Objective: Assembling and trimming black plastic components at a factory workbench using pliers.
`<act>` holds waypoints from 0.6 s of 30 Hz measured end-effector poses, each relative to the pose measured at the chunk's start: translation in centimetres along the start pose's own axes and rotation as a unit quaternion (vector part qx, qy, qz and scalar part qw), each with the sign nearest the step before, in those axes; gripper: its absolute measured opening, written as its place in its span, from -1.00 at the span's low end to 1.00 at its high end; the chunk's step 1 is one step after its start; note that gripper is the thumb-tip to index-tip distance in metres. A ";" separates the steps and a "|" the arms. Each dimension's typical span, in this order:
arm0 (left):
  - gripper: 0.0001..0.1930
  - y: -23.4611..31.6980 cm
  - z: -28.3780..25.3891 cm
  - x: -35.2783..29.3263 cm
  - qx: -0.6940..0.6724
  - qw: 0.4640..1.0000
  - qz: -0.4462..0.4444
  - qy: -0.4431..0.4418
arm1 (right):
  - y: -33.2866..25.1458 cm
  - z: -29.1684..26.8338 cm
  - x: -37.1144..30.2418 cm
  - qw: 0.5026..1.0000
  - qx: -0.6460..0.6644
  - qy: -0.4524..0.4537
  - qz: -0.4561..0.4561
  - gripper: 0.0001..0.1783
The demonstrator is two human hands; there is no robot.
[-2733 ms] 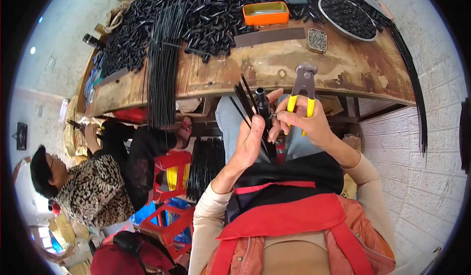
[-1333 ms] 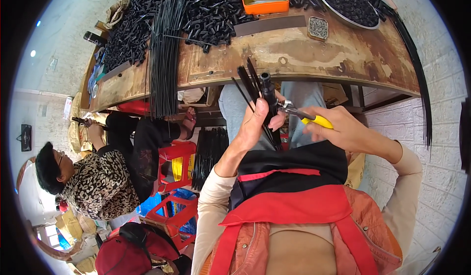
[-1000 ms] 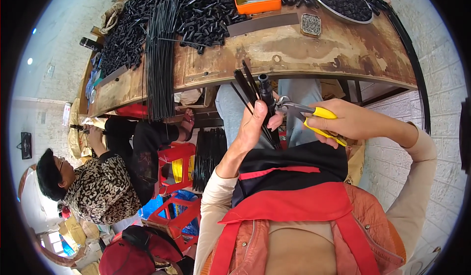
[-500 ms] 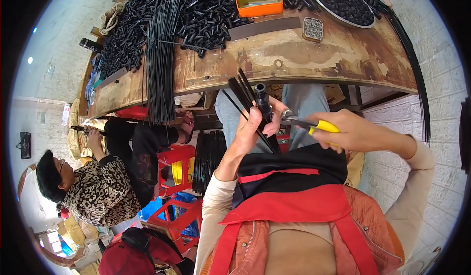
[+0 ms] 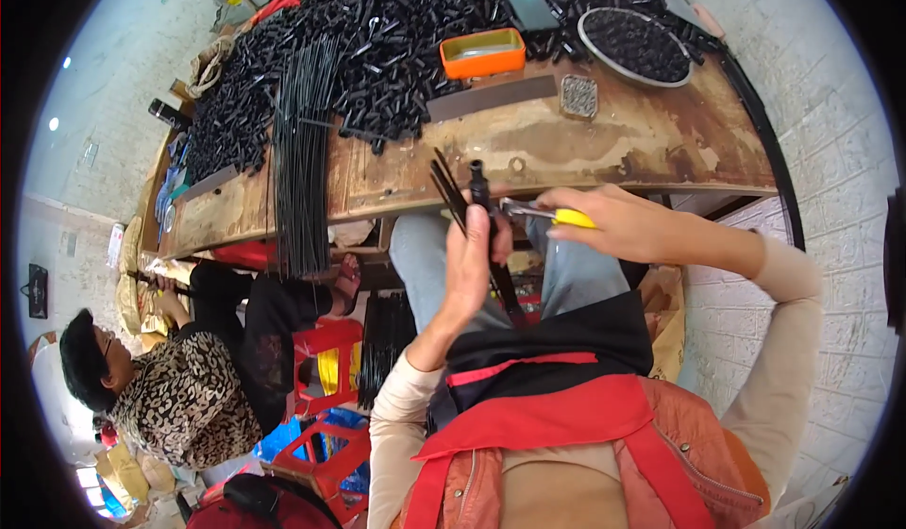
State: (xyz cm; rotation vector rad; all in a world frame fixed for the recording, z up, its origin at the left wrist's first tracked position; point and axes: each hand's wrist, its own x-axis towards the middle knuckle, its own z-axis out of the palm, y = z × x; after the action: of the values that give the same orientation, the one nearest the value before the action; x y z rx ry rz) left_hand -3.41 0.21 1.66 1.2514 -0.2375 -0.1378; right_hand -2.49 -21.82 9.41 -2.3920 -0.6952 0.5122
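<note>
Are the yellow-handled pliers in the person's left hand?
No, the right hand holds the yellow-handled pliers, while the left hand grips thin black rods.

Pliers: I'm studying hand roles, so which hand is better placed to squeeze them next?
Probably the right hand: it grips the yellow-handled pliers, jaws near the black tube, while the left hand holds that tube and black rods.
</note>
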 end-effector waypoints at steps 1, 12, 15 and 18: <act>-0.37 0.4 -1.0 0.8 0.029 0.999 0.002 0.019 | 1.0 0.5 1.0 0.999 -0.027 0.035 0.014 -0.47; -0.45 17.2 -6.5 -2.2 -0.189 0.898 0.315 0.242 | -0.5 11.4 -3.1 0.941 0.073 0.005 -0.330 -0.71; -0.59 12.8 -5.3 -1.3 -0.353 0.882 0.232 0.210 | -0.3 9.1 -4.3 0.740 0.665 -0.071 -0.069 -0.31; -0.64 8.2 -2.7 -1.4 -0.448 0.871 0.088 0.184 | 2.7 6.4 -7.4 0.779 0.531 0.286 -0.170 -0.37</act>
State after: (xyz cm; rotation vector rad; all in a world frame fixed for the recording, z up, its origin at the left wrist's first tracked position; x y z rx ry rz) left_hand -4.33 5.55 8.53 0.3035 0.0567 0.1447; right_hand -10.60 -25.24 4.27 -1.1818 -0.3631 -0.0387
